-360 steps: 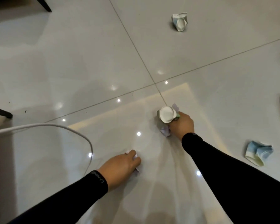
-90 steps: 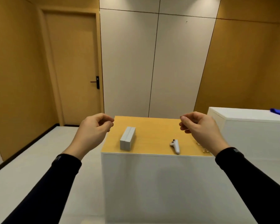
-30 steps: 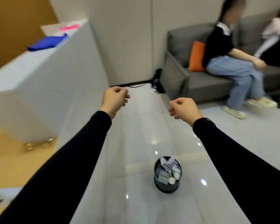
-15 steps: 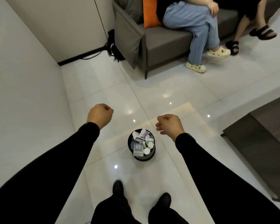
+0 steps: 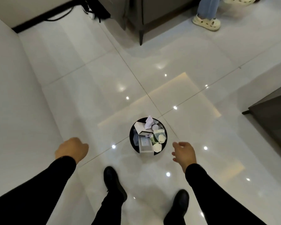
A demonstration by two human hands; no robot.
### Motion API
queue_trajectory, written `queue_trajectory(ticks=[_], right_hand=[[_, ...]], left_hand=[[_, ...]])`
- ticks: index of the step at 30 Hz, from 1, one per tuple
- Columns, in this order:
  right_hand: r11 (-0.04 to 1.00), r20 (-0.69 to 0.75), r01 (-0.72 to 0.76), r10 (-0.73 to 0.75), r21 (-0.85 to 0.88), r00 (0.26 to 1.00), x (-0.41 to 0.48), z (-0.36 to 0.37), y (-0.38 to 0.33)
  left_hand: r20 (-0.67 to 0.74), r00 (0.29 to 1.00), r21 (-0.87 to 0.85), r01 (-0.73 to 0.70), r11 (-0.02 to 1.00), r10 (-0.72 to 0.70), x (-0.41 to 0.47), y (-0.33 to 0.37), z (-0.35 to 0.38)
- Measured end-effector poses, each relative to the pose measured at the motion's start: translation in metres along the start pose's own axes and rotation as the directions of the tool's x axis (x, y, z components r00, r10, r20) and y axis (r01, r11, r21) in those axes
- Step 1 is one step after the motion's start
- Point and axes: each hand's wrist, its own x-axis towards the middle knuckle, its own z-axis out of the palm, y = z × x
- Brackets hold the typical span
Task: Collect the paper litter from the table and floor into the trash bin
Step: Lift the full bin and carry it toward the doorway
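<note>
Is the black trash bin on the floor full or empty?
Full: the trash bin holds paper litter heaped up to its rim.

The left hand (image 5: pixel 71 149) shows only its back, fingers curled under, so whether it holds anything cannot be told. Inside the trash bin (image 5: pixel 132 140) the paper litter (image 5: pixel 150 135) is heaped; lower pieces are buried, and print on the pieces is too small to read. The sofa (image 5: pixel 152 12) is cut off by the top edge, as is a seated person above the cream shoe (image 5: pixel 207 23). The dark worktop (image 5: pixel 271 114) runs off the right edge.
</note>
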Motion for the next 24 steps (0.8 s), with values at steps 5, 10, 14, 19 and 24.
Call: queue_trajectory(ticks=[5, 10, 14, 19, 24], right_hand=[[0.988, -0.009, -0.151, 0.151, -0.023, 0.988, 0.071, 0.057, 0.043], [0.977, -0.049, -0.212, 0.212, 0.013, 0.976, 0.135, 0.089, 0.071], [0.945, 0.056, -0.294, 0.289, 0.145, 0.956, 0.172, 0.106, 0.088], [0.906, 0.168, -0.368, 0.338, 0.21, 0.926, 0.197, 0.105, 0.108], [0.905, 0.23, -0.313, 0.252, 0.288, 0.94, 0.188, 0.097, 0.105]], left_hand=[[0.036, 0.998, -0.015, -0.041, 0.999, 0.042, 0.064, 0.023, 0.07], [0.025, 0.997, -0.067, -0.076, 0.995, 0.078, 0.128, 0.052, 0.123], [0.045, 0.995, -0.063, -0.083, 0.995, 0.085, 0.158, 0.065, 0.16], [0.091, 0.991, -0.105, -0.088, 0.991, 0.098, 0.165, 0.081, 0.194], [0.102, 0.982, -0.163, -0.142, 0.976, 0.16, 0.15, 0.099, 0.199]])
